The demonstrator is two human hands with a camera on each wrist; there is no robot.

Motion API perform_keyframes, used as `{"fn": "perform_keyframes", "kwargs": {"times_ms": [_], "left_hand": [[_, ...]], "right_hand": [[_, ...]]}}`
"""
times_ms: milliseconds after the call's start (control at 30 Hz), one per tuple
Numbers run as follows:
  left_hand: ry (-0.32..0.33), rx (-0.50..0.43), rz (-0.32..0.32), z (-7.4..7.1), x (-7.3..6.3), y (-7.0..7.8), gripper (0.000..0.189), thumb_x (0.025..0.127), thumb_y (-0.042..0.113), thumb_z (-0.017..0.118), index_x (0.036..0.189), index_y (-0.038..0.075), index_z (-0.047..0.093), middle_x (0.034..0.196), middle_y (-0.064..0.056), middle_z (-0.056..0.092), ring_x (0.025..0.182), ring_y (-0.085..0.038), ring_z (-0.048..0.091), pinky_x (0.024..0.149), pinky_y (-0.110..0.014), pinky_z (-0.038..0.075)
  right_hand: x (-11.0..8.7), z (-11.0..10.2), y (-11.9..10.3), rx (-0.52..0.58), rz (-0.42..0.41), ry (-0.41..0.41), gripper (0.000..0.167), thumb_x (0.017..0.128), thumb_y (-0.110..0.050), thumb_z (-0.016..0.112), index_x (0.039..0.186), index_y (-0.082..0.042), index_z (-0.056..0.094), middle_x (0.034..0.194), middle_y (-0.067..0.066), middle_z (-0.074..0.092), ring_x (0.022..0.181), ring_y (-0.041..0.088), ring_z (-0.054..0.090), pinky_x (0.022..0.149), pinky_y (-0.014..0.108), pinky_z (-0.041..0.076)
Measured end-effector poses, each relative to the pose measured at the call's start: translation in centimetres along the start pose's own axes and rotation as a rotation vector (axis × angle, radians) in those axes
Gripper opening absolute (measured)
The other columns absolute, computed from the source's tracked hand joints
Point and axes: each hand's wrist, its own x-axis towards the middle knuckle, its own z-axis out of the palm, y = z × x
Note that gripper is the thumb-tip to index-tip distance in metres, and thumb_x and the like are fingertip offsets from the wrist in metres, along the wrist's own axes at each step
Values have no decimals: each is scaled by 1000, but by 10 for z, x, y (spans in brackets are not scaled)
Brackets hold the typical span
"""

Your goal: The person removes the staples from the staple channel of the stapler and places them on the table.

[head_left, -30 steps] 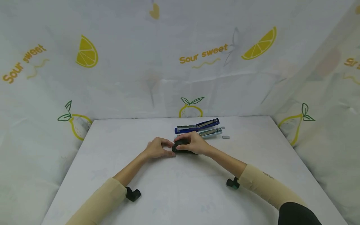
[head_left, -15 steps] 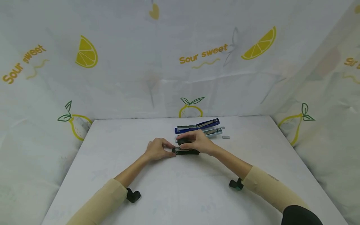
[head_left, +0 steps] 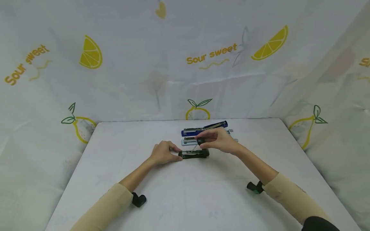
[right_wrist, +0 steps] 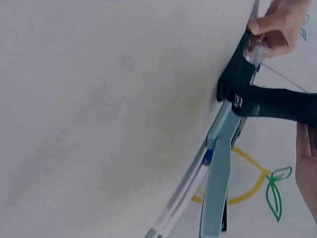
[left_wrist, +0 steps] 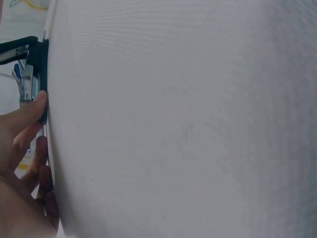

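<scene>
A black stapler (head_left: 203,154) stands low on the white table in the head view, its staple channel exposed. My left hand (head_left: 162,153) pinches the front end of its base between thumb and finger; the left wrist view shows the thumb (left_wrist: 37,103) against that base. My right hand (head_left: 221,140) grips the raised top cover (head_left: 200,141) by its free end. A thin rod (right_wrist: 282,75) runs from the cover towards the channel in the right wrist view. The fingers there are largely cut off by the frame's edge.
Behind it lie an opened light blue stapler (head_left: 188,141), partly hidden by my right hand, and an opened dark blue stapler (head_left: 192,132). Small grey staple strips (head_left: 231,130) lie at their right ends. A printed white cloth (head_left: 138,80) hangs beyond the table's back edge.
The stapler's cover has swung up from its base, exposing the channel and the rod. My right hand has moved up and to the right with it. The left hand keeps its place.
</scene>
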Motion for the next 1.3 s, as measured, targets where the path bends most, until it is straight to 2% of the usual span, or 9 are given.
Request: {"fn": "perform_keyframes", "kwargs": {"times_ms": [100, 233, 367, 500, 733, 933, 1067, 1133, 1300], "left_hand": [[-1, 4, 2, 1, 1, 1, 30, 78, 41, 97, 104, 29, 87, 112, 7, 83, 86, -6, 59, 86, -38, 39], [7, 12, 3, 1, 1, 1, 30, 78, 41, 97, 103, 30, 87, 112, 7, 84, 92, -8, 66, 90, -42, 44], [24, 14, 20, 2, 1, -1, 29, 78, 41, 98, 103, 30, 87, 110, 9, 84, 98, -11, 70, 94, -47, 46], [28, 15, 42, 3, 1, -2, 29, 79, 41, 97, 103, 30, 87, 109, 9, 83, 98, -11, 70, 95, -49, 45], [31, 23, 43, 2, 0, -1, 29, 78, 42, 98, 103, 30, 87, 108, 9, 84, 95, -8, 68, 89, -41, 45], [30, 18, 48, 2, -1, -2, 30, 78, 43, 97, 103, 29, 87, 108, 7, 84, 87, -6, 62, 81, -34, 41], [36, 23, 48, 2, -1, -4, 30, 78, 43, 98, 103, 29, 88, 107, 7, 84, 84, -5, 59, 78, -31, 41], [36, 26, 48, 3, -1, -4, 30, 78, 43, 98, 103, 29, 88, 107, 7, 83, 84, -5, 59, 77, -30, 40], [32, 20, 48, 3, 0, -3, 31, 78, 42, 98, 103, 28, 88, 107, 7, 84, 85, -5, 60, 78, -31, 40]], "right_hand": [[-7, -12, 0, -19, 6, 10, 42, 90, -13, 89, 130, -7, 77, 136, 16, 77, 125, 22, 76, 103, 27, 60], [-17, -28, 3, -51, -13, 14, 40, 90, -12, 88, 129, -9, 77, 136, 14, 77, 122, 15, 77, 100, 25, 61], [-28, -45, 11, -25, -21, 9, 41, 90, -7, 87, 129, -4, 76, 136, 20, 76, 120, 12, 77, 99, 26, 61], [-42, -62, 22, 10, 15, 12, 42, 89, -4, 87, 130, 0, 75, 137, 24, 74, 120, 6, 76, 98, 23, 61], [-57, -78, 40, -30, 46, 8, 41, 91, -4, 86, 130, 2, 73, 136, 19, 75, 115, 8, 78, 92, 24, 62], [-61, -83, 50, -104, 63, 4, 39, 91, -6, 86, 128, -2, 75, 135, 21, 75, 120, 5, 75, 104, 32, 60], [-61, -85, 53, -146, 80, -17, 38, 92, -7, 86, 128, -4, 76, 134, 20, 76, 123, 9, 75, 108, 43, 58], [-61, -85, 53, -159, 86, -26, 39, 92, -7, 86, 129, -5, 76, 135, 19, 76, 124, 13, 75, 108, 44, 58], [-60, -87, 45, -159, 79, -32, 42, 90, -8, 88, 129, -1, 75, 135, 23, 75, 126, 25, 76, 104, 35, 60]]}}
